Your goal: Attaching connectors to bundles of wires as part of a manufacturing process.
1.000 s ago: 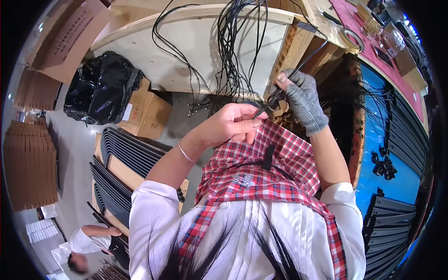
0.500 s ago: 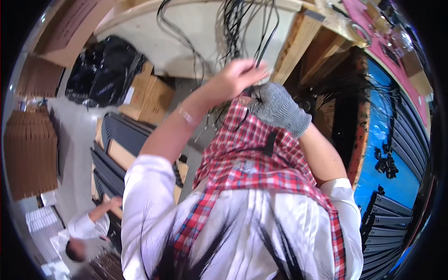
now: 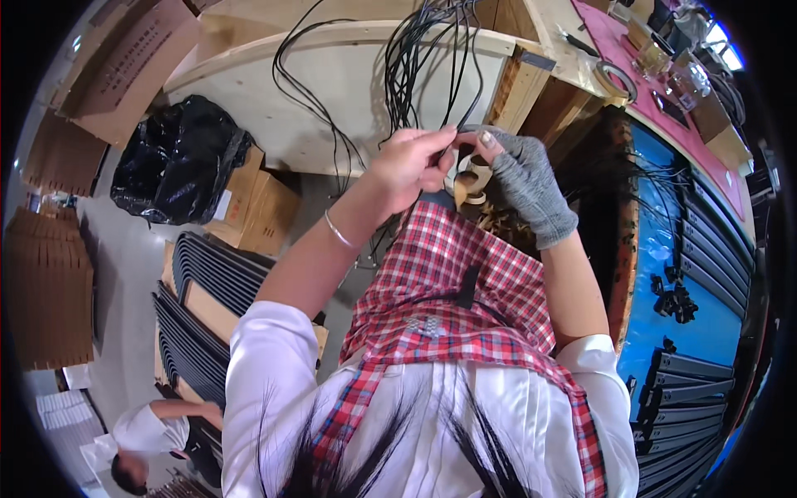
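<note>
1. We have our bare left hand (image 3: 407,170) closed in a pinch, thumb against finger, on one strand of the black cables (image 3: 401,75), right in front of us.
2. Our right hand (image 3: 529,183), in a grey fingerless glove, is bent just beside the left fingertips; we cannot tell whether its fingers grip the strand.
3. The rest of the cables hang in loops over the edge of a pale wooden panel (image 3: 332,70) ahead of us.
4. Just beyond our fingers, pale rings (image 3: 473,197) sit in a shadowed space; we cannot make out what holds them.
5. To the left we see a black plastic bag (image 3: 178,162), crumpled, its contents hidden, beside a brown carton (image 3: 270,216) whose inside we cannot see.
6. A larger cardboard box (image 3: 129,70) stands farther up on the left.
7. On our right, a blue sheet (image 3: 701,336) bears rows of black bars (image 3: 693,380) and a cluster of small black pieces (image 3: 677,305).
8. At the upper right, clear containers (image 3: 653,56) stand on a pink surface (image 3: 599,23), their contents too small to tell.
</note>
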A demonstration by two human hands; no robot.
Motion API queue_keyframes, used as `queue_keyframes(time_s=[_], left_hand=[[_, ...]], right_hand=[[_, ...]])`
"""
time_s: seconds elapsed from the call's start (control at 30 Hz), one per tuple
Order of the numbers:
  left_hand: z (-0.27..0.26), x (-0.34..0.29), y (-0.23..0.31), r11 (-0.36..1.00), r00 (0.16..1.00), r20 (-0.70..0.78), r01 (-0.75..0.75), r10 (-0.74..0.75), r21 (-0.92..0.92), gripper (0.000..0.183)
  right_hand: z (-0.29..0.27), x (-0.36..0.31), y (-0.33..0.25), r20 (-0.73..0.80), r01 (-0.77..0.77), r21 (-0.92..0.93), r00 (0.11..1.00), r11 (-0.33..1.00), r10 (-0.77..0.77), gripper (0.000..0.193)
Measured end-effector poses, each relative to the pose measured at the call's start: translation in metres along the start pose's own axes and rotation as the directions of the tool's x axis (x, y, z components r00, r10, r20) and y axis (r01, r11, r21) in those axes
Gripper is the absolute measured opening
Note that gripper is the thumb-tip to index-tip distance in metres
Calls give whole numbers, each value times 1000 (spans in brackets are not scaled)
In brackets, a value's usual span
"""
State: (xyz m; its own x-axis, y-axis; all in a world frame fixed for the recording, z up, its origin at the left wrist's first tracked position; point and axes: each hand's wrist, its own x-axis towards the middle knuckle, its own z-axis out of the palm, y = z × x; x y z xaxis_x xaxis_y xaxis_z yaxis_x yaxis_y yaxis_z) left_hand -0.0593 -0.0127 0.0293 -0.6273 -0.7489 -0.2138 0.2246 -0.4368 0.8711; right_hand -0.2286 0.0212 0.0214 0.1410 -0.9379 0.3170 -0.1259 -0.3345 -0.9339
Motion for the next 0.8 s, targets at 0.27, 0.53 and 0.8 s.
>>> queue_keyframes(time_s=[0.27,0.53,0.8], left_hand=[[0,-10,3,961,986,115,143,-118,-237,25],[-23,-10,13,1000,999,-27,23,-23,15,28],[-35,-1,12,991,994,-27,-101,104,85,24]], right_hand=[[-7,15,10,-303,-36,140,950,990,78,35],[-2,-4,16,82,-250,77,966,965,243,25],[-5,17,13,125,-198,20,973,980,195,25]])
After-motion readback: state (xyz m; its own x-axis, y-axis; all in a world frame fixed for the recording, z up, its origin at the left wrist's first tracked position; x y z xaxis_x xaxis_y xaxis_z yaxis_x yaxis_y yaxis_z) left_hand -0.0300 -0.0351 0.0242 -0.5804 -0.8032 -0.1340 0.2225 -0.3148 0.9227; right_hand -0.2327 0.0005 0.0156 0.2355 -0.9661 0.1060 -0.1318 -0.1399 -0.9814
